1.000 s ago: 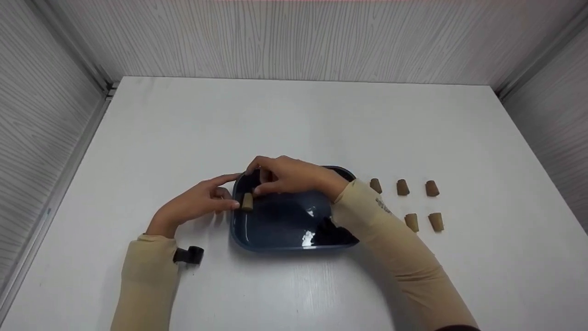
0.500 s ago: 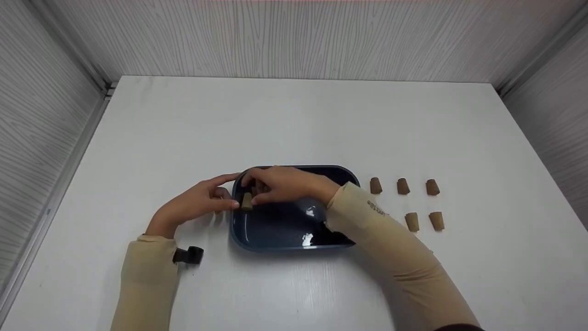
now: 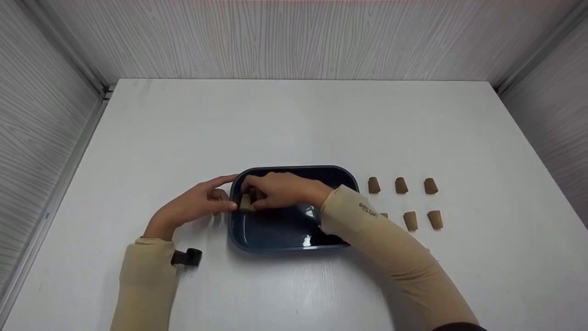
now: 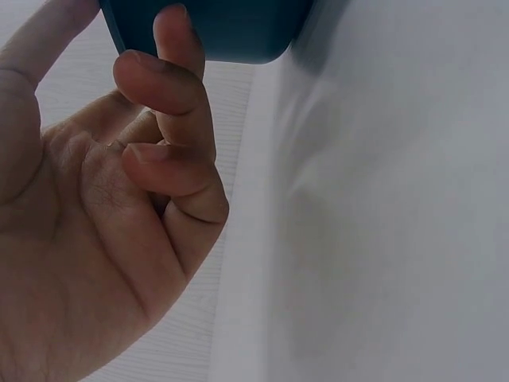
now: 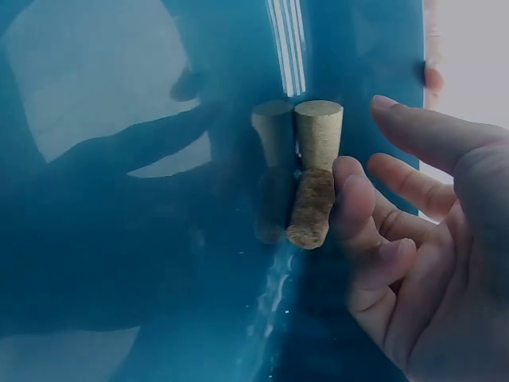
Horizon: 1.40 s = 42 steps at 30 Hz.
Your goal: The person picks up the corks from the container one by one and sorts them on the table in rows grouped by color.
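My left hand (image 3: 196, 203) rests its spread thumb and finger on the blue tray (image 3: 285, 232). My right hand (image 3: 285, 190), thumb apart from loosely bent fingers, is just beside the pale cork (image 5: 320, 137) and brown cork (image 5: 311, 208) inside it.

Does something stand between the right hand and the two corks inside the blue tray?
Nothing visible does. In the right wrist view, the right hand is close to the pale cork and the dark cork, with no object in between. Whether it touches them is unclear.
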### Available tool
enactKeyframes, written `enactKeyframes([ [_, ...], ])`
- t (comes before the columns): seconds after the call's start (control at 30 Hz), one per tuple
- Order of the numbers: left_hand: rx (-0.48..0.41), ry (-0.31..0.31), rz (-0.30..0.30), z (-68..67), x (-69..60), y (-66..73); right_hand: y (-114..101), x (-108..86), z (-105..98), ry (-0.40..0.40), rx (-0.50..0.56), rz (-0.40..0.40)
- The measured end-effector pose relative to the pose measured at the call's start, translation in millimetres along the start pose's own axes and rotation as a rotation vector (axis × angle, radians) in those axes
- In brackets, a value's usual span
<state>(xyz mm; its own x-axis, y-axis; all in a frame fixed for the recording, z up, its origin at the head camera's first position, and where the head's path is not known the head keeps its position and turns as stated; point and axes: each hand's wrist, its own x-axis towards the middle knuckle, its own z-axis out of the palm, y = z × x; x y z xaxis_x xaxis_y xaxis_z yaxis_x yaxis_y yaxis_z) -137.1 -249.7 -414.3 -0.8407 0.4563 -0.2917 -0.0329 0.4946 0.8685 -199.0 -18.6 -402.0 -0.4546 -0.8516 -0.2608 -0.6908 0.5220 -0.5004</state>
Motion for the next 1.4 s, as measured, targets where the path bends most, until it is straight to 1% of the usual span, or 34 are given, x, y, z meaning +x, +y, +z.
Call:
enactKeyframes([
  [0.27, -0.011, 0.0, 0.01, -1.4, -0.2, -1.4, 0, 4.2, 4, -0.018, -0.012, 0.008],
  [0.57, -0.001, 0.0, 0.007, -1.5, -0.8, -0.4, 0, 6.3, 7, -0.034, -0.02, 0.041],
  [0.77, 0.011, 0.003, 0.007, -0.9, -0.6, -0.5, 2, 7.5, 9, -0.031, -0.028, 0.057],
  [0.97, 0.018, 0.002, 0.01, -1.1, -1.6, -2.0, 1, 10.0, 12, -0.023, -0.05, 0.056],
  [1.2, 0.005, -0.005, 0.004, -0.5, -4.3, -2.5, 0, 11.4, 15, -0.012, -0.086, 0.023],
  [1.4, 0.004, -0.003, -0.001, -0.7, -4.1, -1.4, -1, 11.0, 15, -0.011, -0.088, 0.04],
])
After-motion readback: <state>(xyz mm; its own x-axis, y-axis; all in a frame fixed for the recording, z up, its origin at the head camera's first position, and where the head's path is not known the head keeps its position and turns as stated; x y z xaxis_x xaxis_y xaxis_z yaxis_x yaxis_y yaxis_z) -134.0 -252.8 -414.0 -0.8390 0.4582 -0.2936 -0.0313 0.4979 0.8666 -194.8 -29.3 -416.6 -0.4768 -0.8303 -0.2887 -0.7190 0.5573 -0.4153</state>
